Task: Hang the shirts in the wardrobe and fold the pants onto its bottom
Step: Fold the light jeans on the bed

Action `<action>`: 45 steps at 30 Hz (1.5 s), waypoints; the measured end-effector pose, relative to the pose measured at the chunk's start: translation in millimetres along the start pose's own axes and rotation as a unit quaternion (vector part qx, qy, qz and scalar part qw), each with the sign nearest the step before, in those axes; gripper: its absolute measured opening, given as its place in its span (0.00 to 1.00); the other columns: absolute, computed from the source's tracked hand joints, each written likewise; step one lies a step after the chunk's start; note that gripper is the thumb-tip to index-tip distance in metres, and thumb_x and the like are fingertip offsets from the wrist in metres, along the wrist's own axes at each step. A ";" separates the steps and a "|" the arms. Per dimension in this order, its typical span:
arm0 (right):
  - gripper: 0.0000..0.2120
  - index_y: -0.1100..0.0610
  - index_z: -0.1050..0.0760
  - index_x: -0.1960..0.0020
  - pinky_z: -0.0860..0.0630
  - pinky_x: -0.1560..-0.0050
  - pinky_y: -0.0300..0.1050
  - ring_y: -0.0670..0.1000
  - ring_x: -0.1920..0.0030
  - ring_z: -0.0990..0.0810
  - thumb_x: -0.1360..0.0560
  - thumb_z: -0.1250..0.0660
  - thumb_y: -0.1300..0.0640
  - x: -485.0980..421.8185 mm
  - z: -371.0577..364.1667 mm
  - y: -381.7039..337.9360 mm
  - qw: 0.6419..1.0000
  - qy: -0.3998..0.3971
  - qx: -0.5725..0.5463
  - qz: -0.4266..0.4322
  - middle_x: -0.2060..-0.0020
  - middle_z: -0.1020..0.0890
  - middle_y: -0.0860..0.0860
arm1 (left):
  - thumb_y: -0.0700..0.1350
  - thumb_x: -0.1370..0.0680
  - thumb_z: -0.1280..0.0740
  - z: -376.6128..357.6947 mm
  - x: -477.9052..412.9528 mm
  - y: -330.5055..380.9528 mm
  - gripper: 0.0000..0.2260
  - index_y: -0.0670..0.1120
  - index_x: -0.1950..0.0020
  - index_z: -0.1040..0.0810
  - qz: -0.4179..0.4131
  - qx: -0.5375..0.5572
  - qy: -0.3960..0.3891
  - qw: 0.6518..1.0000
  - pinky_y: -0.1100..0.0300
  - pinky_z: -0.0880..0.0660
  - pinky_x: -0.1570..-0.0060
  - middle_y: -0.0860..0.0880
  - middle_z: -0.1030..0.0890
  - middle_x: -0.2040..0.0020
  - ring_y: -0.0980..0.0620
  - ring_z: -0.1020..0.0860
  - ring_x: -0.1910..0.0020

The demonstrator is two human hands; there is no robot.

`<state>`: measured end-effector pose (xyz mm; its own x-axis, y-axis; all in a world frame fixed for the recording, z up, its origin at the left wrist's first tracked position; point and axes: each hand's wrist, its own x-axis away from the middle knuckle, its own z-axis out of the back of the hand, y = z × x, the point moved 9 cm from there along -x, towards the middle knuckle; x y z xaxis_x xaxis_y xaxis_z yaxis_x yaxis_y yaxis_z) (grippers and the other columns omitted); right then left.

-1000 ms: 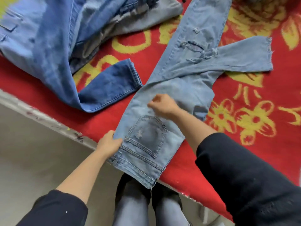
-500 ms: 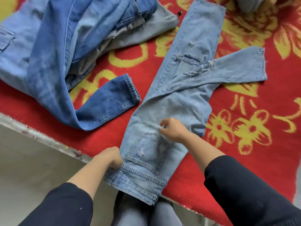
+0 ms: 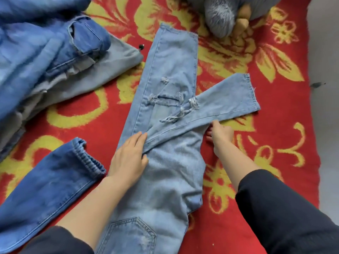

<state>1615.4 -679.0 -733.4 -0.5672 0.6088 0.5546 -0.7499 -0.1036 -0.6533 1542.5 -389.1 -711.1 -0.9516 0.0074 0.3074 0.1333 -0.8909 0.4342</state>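
My left grip lay spread flat on the light jeans; right grip pinched the crossed leg.

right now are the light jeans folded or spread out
Spread out: the light jeans lie flat on the red blanket, one leg straight, the other angled right.

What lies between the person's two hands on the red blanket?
In the head view, only the light blue ripped denim jeans lie between the left hand and the right hand, with one leg folded across there.
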 end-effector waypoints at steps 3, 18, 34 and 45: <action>0.06 0.63 0.25 0.57 0.21 0.65 0.44 0.53 0.64 0.21 0.29 0.31 0.60 -23.1 5.9 -25.0 0.992 0.050 -0.119 0.005 0.57 0.19 0.57 | 0.49 0.22 0.38 -8.4 -24.3 4.5 0.28 0.54 0.23 0.43 -0.005 0.022 -0.016 1.000 0.58 0.37 0.33 0.56 0.41 0.23 0.56 0.40 0.26; 0.22 0.50 0.30 0.34 0.31 0.51 0.38 0.50 0.44 0.25 0.26 0.35 0.45 16.6 -210.1 -231.8 0.887 -0.235 0.221 0.331 0.43 0.25 0.48 | 0.43 0.20 0.36 -1.7 -54.3 -53.8 0.09 0.45 0.48 0.17 0.213 0.581 -0.009 0.786 0.67 0.23 0.63 0.49 0.15 0.55 0.55 0.17 0.57; 0.12 0.59 0.31 0.45 0.29 0.48 0.46 0.59 0.41 0.25 0.26 0.35 0.56 -62.1 -144.8 -191.2 0.918 -0.028 0.306 0.249 0.45 0.25 0.56 | 0.42 0.24 0.31 -9.9 -59.6 -65.1 0.06 0.40 0.52 0.17 0.273 0.640 0.007 0.719 0.64 0.21 0.65 0.45 0.15 0.59 0.53 0.17 0.63; 0.29 0.59 0.34 0.37 0.29 0.38 0.54 0.56 0.40 0.28 0.29 0.31 0.42 -23.1 -88.3 -99.5 0.946 -0.066 0.213 0.233 0.40 0.29 0.56 | 0.38 0.28 0.28 -13.5 -28.9 -74.3 0.09 0.48 0.50 0.20 0.277 0.596 0.052 0.752 0.66 0.22 0.66 0.53 0.15 0.60 0.58 0.18 0.63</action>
<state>1733.2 -613.4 -726.7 -0.8871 0.3174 0.3351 -0.4603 -0.6624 -0.5910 1556.4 -329.3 -763.6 -0.6672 -0.3055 0.6793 0.6116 0.2959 0.7338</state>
